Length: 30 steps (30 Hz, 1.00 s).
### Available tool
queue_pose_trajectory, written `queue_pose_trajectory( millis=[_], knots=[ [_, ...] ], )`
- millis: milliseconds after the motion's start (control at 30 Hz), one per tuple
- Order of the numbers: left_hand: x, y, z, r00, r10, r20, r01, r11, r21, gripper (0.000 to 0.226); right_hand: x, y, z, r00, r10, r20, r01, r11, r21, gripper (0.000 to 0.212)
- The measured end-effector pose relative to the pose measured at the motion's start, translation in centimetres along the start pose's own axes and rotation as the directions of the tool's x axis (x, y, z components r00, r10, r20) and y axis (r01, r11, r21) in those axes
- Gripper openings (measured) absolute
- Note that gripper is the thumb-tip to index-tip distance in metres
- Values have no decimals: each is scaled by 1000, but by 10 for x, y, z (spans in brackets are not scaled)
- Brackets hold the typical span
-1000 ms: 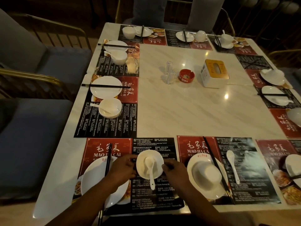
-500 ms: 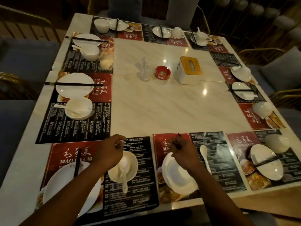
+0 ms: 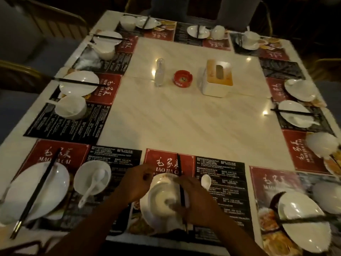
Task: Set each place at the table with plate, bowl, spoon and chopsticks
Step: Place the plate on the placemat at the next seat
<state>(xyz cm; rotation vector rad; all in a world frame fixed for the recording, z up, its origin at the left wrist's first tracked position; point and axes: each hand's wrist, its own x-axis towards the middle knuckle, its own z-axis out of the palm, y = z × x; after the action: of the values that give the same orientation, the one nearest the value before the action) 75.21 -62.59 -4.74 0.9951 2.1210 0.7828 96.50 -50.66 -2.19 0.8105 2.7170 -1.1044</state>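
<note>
Near-centre place: both hands close together at the bowl [image 3: 162, 193]

Left hand [image 3: 136, 183] has fingers curled at the bowl's left rim; bowl tilted, sitting on the plate [image 3: 147, 215]. Right hand [image 3: 195, 198] lies over the plate's right side, fingertips towards the bowl; image smeared, cannot tell whether it grips anything. Black chopsticks [image 3: 178, 163] run lengthwise along the bowl's right edge, passing at the right hand. Spoon [image 3: 205, 182] lies on the placemat [image 3: 166, 159] just right of that hand. Ashtray [image 3: 182, 78] and tissue box [image 3: 217, 78] at the centre of the table [image 3: 184, 117]
</note>
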Motion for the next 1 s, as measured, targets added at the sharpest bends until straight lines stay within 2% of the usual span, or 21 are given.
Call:
queue_pose_trajectory(
  millis=[100,233,333,467,533,633,700,767,833,900,967,1000],
  knots=[
    [-21,3,9,998,-39,-59,40,999,23,20,5,2,17,970,-179,167,204,968,-144,105],
    [-51,-4,16,980,-152,-126,155,988,14,24,19,2,32,894,-333,301,420,858,-297,114],
    [-64,-12,24,974,-184,-131,180,983,-42,36,27,-3,34,884,-336,325,450,800,-397,112],
    [-73,-15,32,979,-161,-122,157,987,-43,50,33,-4,33,896,-299,329,410,841,-353,107],
    [-77,-14,32,985,-148,-95,138,986,-97,55,34,-1,31,904,-307,296,389,880,-274,109],
    [-81,-4,24,995,-59,-77,41,975,-218,56,30,-3,19,939,-279,202,296,953,-59,111],
    [-79,13,18,996,-32,-85,1,940,-342,53,26,-7,2,971,-209,117,195,974,118,106],
    [-70,31,13,997,6,-83,-38,919,-391,49,21,-6,-16,992,-111,57,90,950,298,104],
    [-59,51,13,996,66,-58,-82,928,-363,50,14,3,-36,998,14,68,-46,866,498,100],
    [-45,73,20,993,120,-8,-114,917,-383,52,5,17,-54,986,146,78,-160,717,679,84],
    [-28,97,33,981,191,39,-161,908,-386,47,-6,32,-70,960,272,74,-216,542,812,70],
    [-18,109,42,974,221,43,-192,916,-352,43,-12,41,-76,944,323,60,-222,490,843,65]
  ],
)
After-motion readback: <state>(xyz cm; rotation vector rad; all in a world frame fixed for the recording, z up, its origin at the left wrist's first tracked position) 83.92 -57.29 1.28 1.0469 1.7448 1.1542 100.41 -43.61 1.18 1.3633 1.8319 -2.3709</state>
